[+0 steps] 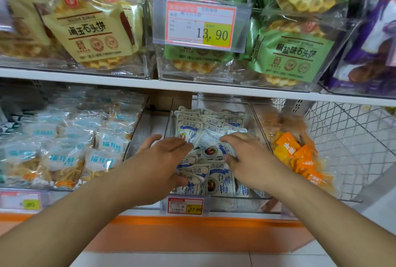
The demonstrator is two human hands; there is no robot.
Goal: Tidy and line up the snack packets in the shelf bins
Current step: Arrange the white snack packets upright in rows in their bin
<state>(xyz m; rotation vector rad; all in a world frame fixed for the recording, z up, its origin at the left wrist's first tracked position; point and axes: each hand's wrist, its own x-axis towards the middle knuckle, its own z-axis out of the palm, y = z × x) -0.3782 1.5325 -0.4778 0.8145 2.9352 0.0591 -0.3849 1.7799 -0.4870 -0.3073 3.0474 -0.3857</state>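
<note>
Small white-and-blue plum snack packets (pixel 218 181) fill a clear bin (pixel 232 203) on the lower shelf. The back rows stand upright and the front ones lie jumbled. My left hand (pixel 165 153) rests palm down on the left front packets, its fingers straight and spread. My right hand (pixel 246 153) reaches in from the right. Its curled fingertips hold one tilted packet (pixel 206 138) lifted above the pile, and its thumb lies on the packets below.
A bin of pale blue noodle-snack packets (pixel 64 151) stands at the left and a bin of orange packets (pixel 295 151) at the right, beside a white wire basket (pixel 353 138). The upper shelf board (pixel 192 86) hangs just above. Price tags (pixel 185 205) clip to the front edge.
</note>
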